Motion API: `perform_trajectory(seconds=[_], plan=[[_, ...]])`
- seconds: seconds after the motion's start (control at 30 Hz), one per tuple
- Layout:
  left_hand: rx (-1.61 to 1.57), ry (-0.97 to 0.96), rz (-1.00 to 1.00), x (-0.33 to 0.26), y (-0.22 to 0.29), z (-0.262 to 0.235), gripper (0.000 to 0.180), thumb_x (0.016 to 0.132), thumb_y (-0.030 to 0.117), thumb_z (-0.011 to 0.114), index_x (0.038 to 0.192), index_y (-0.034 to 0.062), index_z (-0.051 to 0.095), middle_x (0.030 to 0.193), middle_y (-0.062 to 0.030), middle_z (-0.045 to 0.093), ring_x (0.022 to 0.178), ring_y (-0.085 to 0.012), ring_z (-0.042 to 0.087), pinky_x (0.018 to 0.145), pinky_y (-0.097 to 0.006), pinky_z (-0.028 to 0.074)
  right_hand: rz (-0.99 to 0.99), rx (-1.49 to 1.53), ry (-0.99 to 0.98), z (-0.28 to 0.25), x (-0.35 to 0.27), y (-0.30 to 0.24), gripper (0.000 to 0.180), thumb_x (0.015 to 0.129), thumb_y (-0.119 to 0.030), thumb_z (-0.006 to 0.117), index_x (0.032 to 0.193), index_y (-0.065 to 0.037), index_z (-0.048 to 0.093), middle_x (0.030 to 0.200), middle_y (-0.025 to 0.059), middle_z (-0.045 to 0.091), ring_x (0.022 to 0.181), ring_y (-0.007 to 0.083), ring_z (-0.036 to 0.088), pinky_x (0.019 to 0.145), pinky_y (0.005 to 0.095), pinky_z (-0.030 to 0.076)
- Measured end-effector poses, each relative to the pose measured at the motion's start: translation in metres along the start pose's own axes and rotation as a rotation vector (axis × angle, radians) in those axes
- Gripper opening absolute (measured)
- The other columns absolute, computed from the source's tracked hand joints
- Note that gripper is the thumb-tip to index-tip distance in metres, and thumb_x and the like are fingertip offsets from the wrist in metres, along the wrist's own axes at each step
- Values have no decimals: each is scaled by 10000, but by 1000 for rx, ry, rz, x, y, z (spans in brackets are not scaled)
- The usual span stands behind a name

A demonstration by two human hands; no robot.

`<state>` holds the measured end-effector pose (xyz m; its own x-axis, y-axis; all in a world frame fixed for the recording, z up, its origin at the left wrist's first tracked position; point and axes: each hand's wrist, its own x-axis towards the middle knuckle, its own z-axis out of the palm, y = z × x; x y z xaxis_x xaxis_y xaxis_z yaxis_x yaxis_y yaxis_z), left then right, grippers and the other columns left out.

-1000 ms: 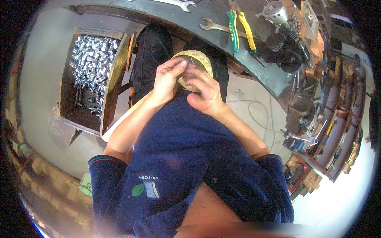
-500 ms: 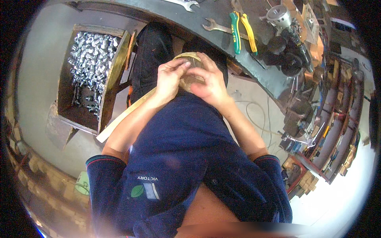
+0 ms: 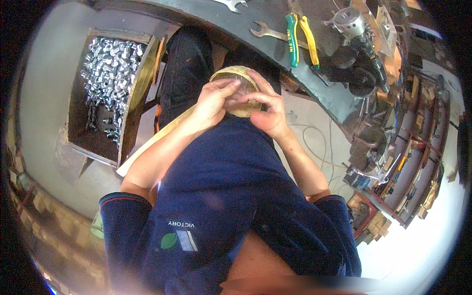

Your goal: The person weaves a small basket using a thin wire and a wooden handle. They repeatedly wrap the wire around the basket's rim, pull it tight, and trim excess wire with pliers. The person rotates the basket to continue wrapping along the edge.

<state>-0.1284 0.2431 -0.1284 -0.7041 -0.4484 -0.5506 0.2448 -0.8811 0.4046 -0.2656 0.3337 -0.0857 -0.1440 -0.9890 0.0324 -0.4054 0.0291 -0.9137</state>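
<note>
- A woven yellowish bowl point(image 3: 241, 109) sits between the two hands at the person's lap, in front of the counter's near edge, its open mouth tipped toward the person.
- The left hand point(image 3: 212, 103) has thumb and fingers drawn close together over the bowl's mouth; whether something small is pinched there cannot be told.
- The right hand point(image 3: 269, 105) holds the bowl by its right side, one finger along the rim and the others curled inward.
- A long pale strip point(image 3: 147, 145) slants from beside the left wrist down along the left forearm.
- On the counter point(image 3: 206, 14), pliers point(image 3: 292, 42) with one green and one yellow handle point their grips at the near edge.
- An open-ended wrench point(image 3: 265, 30) lies just beside them; a second wrench point(image 3: 232, 4) lies farther left.
- Toward the counter's right end stand a silver cylindrical fitting point(image 3: 346, 22) and dark round parts point(image 3: 363, 81).
- Left of the person's legs, a wooden box point(image 3: 135, 98) holds shiny metal pieces point(image 3: 110, 64), heaped at its far end and sparser near its close end.
</note>
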Motion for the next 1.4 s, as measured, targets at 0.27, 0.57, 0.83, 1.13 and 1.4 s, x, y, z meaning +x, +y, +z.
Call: perform_trajectory(seconds=[0.27,0.57,0.83,1.13,1.4], plan=[[265,71,157,7,-12,-7,140,845,92,639,901,-35,657,634,-29,610,505,-71,523,484,-193,413,-18,-21,57,3,-16,11,334,492,-4,588,804,-60,691,1365,196,439,1320,350,351,1084,421,253],[573,222,388,7,-6,7,118,843,55,632,875,-47,681,656,-37,628,507,-61,519,444,-201,396,-6,-66,63,5,-10,6,273,467,24,578,720,-47,651,1359,202,444,1318,357,354,1079,411,264],[372,93,210,6,-3,-2,149,840,41,626,933,-73,651,735,-79,654,553,-101,573,522,-214,451,-32,-67,45,1,-11,12,250,506,-51,664,754,-65,643,1354,216,441,1289,389,379,1058,415,299],[241,102,-45,-8,0,0,181,869,104,606,957,-50,641,785,-91,664,620,-119,599,600,-240,487,-34,-80,74,3,-10,17,239,521,-27,664,755,-74,647,1327,196,475,1261,372,421,1035,403,332],[163,153,8,-12,-4,2,180,909,155,559,958,3,641,803,-64,663,582,-95,551,558,-223,455,-12,-73,81,2,-6,13,269,519,-55,689,784,-62,642,1300,201,495,1229,373,454,1016,400,353]])
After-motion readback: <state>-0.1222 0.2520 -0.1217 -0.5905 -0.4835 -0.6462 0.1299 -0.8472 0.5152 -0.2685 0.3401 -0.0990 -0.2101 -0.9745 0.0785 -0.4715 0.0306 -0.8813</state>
